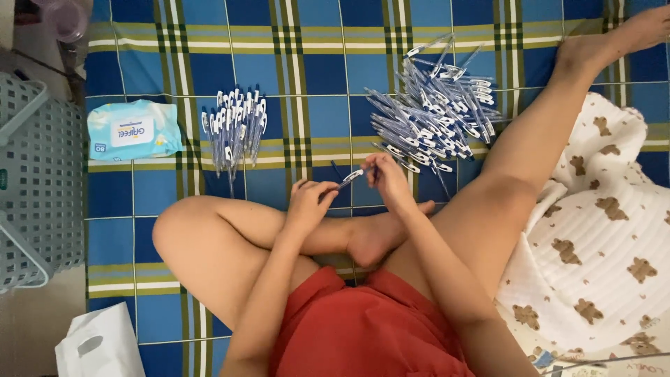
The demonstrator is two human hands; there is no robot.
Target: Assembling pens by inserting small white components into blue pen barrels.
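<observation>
Pen (pixel 351 176), blue and white, one piece, held level above the crossed legs, spanning the gap between both hands. Left hand (pixel 309 202) is closed round the barrel end, fingers curled onto it; right hand (pixel 386 178) pinches the clip end between thumb and fingertips. Pen therefore lies across the fingertips of both hands, not in a palm.

Step in hand, by judgement: fitting or checking a single pen (which part is being joined is too small to tell). The next move would call for a steady grip on the barrel and a straight push or twist from the right fingers.

Loose heap of pens (pixel 436 115), just beyond the right hand on the blue checked mat (pixel 307 77). Tidy row of pens (pixel 235 126), beyond the left hand. Wet-wipes pack (pixel 132 129), further left. Grey basket (pixel 38 181), at the mat's edge.
</observation>
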